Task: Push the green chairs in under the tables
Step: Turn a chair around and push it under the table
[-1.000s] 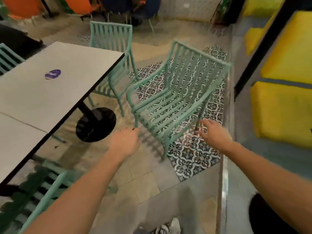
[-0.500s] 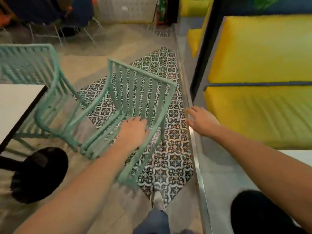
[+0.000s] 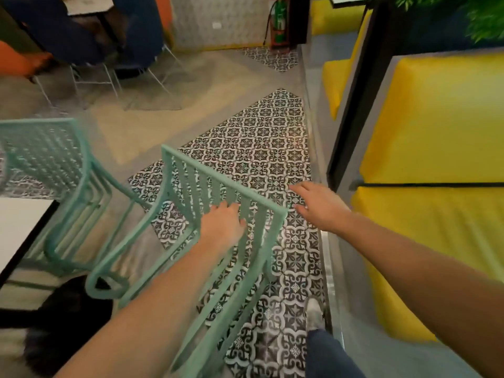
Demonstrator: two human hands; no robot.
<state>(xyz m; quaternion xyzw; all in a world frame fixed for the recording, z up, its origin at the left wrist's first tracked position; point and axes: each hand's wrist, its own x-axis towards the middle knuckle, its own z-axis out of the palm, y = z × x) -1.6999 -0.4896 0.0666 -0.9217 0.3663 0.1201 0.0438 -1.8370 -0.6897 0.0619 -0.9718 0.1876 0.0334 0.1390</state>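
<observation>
So compared to 1 second back, the left hand (image 3: 222, 226) has come off the seat front and now sits on the slatted back of the near green chair (image 3: 207, 214), fingers curled over the slats just under the top rail. The right hand (image 3: 317, 204) has let go, hovering spread beside the rail's corner. That chair stands well out from the table (image 3: 19, 227) on the patterned tiles, behind a 2nd green chair (image 3: 51, 170). Looks like it's set up for the shove in.
</observation>
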